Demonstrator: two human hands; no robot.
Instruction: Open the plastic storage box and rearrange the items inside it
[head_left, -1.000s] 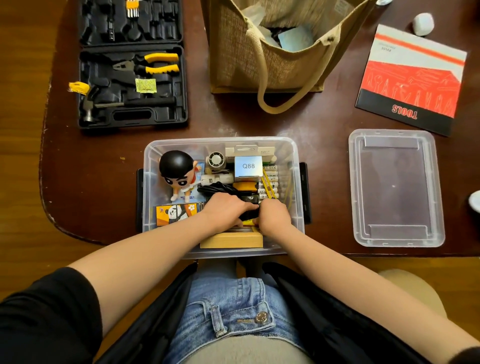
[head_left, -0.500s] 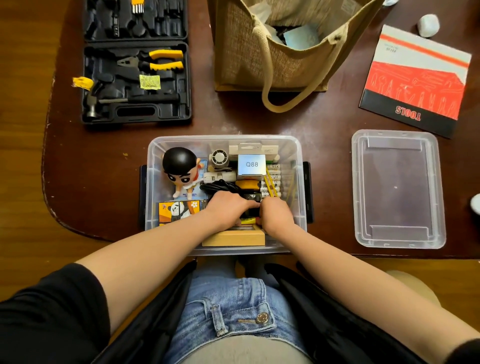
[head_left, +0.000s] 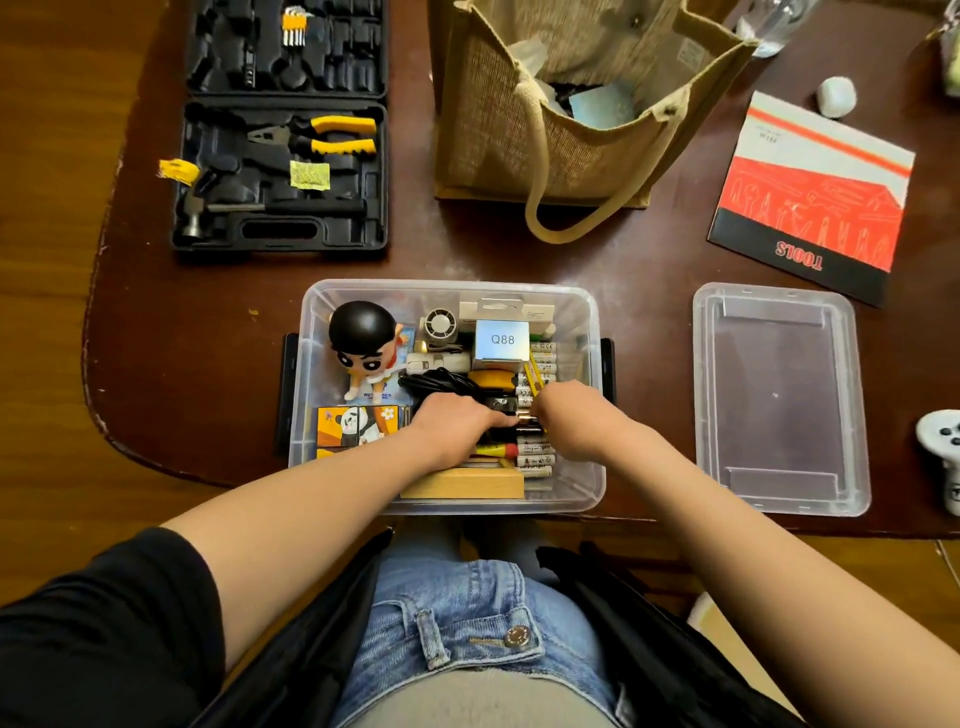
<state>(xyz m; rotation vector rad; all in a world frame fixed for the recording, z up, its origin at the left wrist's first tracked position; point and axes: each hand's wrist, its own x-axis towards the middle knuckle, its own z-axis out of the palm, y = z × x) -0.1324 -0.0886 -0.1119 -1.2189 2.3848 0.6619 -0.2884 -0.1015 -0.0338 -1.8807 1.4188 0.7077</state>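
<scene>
The box (head_left: 311, 364) is sitting open and crammed, its lid (head_left: 779, 400) lying beside it. Both hands, left (head_left: 457, 421) and right (head_left: 566, 415), are curling into the clutter; what they are gripping is hidden

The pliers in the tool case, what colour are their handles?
Yellow handles on the pliers, head view.

The right hand (head_left: 569, 415) is moved away from the left hand (head_left: 457, 421) inside the plastic box (head_left: 592, 488). A row of white pens (head_left: 535, 460) is now uncovered beside it.
</scene>
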